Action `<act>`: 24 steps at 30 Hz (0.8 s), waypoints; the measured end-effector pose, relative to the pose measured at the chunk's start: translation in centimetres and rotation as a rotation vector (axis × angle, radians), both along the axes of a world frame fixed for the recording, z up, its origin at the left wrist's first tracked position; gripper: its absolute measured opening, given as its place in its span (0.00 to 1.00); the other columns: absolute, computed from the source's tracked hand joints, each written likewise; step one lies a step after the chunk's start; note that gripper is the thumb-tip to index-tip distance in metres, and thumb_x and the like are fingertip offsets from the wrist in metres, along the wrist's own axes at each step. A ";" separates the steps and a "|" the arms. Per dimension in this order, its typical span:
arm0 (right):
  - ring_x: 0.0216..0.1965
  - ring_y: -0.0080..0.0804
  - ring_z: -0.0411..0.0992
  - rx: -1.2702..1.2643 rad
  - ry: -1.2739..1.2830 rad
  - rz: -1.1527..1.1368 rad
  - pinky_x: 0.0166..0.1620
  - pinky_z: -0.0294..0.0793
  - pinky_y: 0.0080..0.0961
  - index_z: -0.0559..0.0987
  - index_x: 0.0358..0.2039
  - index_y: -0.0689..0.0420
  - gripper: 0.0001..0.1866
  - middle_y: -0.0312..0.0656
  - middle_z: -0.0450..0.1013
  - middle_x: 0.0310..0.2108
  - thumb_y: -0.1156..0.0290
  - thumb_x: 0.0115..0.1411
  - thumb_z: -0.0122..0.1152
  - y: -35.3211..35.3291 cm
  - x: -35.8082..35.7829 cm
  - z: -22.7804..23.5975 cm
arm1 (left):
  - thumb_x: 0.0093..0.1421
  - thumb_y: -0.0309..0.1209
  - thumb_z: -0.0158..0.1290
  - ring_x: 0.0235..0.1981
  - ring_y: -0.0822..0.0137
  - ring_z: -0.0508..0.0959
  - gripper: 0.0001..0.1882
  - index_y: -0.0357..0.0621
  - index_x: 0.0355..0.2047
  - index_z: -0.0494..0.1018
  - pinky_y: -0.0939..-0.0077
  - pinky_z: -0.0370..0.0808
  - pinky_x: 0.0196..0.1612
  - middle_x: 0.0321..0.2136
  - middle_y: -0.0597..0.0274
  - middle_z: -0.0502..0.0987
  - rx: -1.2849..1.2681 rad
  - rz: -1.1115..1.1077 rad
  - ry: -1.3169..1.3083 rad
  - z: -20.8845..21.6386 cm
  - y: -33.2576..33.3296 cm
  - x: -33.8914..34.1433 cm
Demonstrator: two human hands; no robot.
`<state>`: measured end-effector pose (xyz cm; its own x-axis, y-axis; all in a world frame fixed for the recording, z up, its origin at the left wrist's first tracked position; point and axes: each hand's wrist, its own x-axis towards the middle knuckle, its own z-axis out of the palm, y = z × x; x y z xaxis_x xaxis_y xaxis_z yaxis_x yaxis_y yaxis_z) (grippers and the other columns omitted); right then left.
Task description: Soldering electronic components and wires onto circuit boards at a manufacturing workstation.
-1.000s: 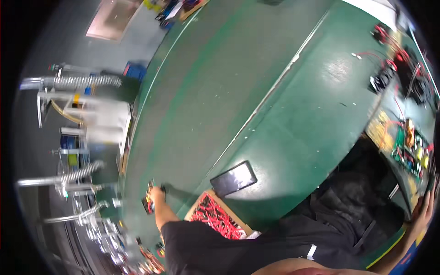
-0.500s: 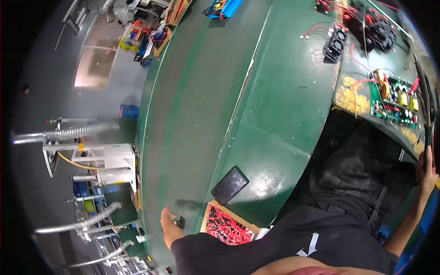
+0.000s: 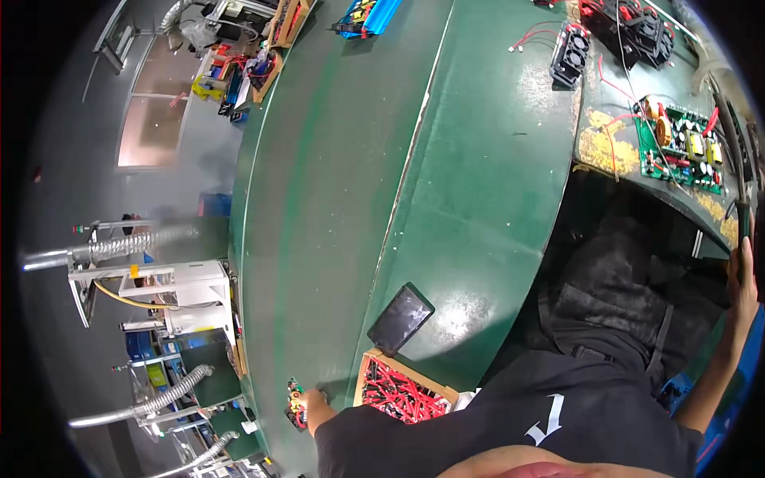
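My left hand [image 3: 317, 405] is stretched out over the belt at the lower left. Its fingers close on the edge of a small circuit board [image 3: 295, 408] with red, yellow and green parts; the fingertips are partly hidden. At the right rim my right hand [image 3: 743, 291] is wrapped round the dark handle of a long, thin tool [image 3: 743, 219], whose exact kind I cannot make out. Left of that tool, a larger green circuit board [image 3: 677, 147] with coils and red wires lies on the side bench.
A dark tablet [image 3: 401, 319] leans by a wooden box [image 3: 368, 374] full of red and black wire pieces. Black fans [image 3: 570, 56] lie at the upper right. A blue housing [image 3: 374, 17] sits on the far belt [image 3: 335, 199]. Yellow bits [image 3: 606, 151] cover the bench corner.
My left hand has moved down and slightly right, and the small board is now at its fingers. My right hand still holds the tool. The whole view has shifted slightly.
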<state>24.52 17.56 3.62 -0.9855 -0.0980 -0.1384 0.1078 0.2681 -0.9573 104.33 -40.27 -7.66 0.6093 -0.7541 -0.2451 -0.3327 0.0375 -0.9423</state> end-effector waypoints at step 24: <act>0.18 0.03 0.53 -0.094 0.051 -0.123 0.19 0.45 0.07 0.74 0.66 0.51 0.22 0.23 0.67 0.25 0.64 0.74 0.55 3.5 -2.8 -4.1 | 0.55 0.28 0.65 0.39 0.68 0.77 0.16 0.35 0.43 0.79 0.70 0.72 0.49 0.36 0.62 0.82 -0.482 -0.431 1.719 26.5 -1.8 -34.2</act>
